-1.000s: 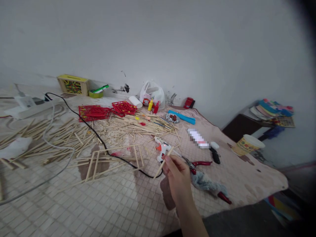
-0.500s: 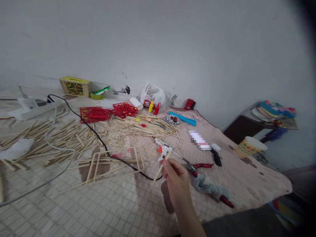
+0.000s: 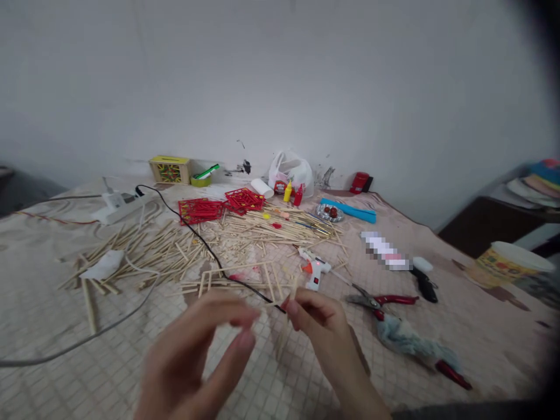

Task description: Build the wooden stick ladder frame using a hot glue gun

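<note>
My right hand [image 3: 326, 329] pinches a thin wooden stick [image 3: 283, 338] between thumb and fingertips; the stick stands steeply and looks blurred. To its left, my left hand [image 3: 188, 350] is raised with thumb and forefinger a little apart and nothing visible between them. Behind both hands, a rectangular wooden stick frame [image 3: 238, 266] lies on the cloth-covered table, its near part hidden by the left hand. A white hot glue gun [image 3: 315, 265] with an orange trigger rests just beyond my right hand. Red-handled pliers [image 3: 371, 300] lie to the right.
Loose wooden sticks [image 3: 144, 251] spread across the left and middle. A black cord [image 3: 199, 236] runs from the power strip [image 3: 122, 210] across them. Red stick panels [image 3: 201, 211], a plastic bag [image 3: 301, 172] and paint bottles stand behind. A paper cup [image 3: 503, 265] is at the right.
My left hand has come into view from below and moved close to the right hand. The right hand still holds the stick, now more upright. The view has swung leftward.
</note>
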Demonstrator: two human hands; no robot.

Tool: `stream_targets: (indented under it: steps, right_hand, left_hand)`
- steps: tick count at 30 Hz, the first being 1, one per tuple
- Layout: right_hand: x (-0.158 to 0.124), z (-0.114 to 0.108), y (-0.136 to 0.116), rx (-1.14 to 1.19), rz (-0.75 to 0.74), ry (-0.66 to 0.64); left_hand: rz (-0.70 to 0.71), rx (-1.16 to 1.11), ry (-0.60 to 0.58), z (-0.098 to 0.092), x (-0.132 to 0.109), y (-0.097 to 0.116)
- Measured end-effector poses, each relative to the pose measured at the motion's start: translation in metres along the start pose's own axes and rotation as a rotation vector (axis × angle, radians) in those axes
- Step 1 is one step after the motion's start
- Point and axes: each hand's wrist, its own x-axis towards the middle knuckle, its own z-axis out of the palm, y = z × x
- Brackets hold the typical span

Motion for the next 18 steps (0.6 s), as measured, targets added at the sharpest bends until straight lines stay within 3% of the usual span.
stream_targets:
  steps: [3,6,13,18]
  right_hand:
    - [0.002,0.003,-0.004,-0.044,-0.016,-0.08]
    - [0.003,0.003,-0.003,-0.103,-0.024,-0.112]
    - [0.004,-0.007,0.002,-0.082,0.038,0.008]
    - [0.004,-0.006,-0.002,-0.02,0.047,-0.111]
  left_hand:
    - [-0.109,-0.006,-0.17,0.008,0.019,0.008]
    - [-0.272,-0.122,-0.329,0.019,0.033,-0.003]
    - [-0.495,-0.657,-0.14,0.023,0.037,-0.019]
    - [-0.492,-0.618,-0.106,0.025,0.04,-0.014]
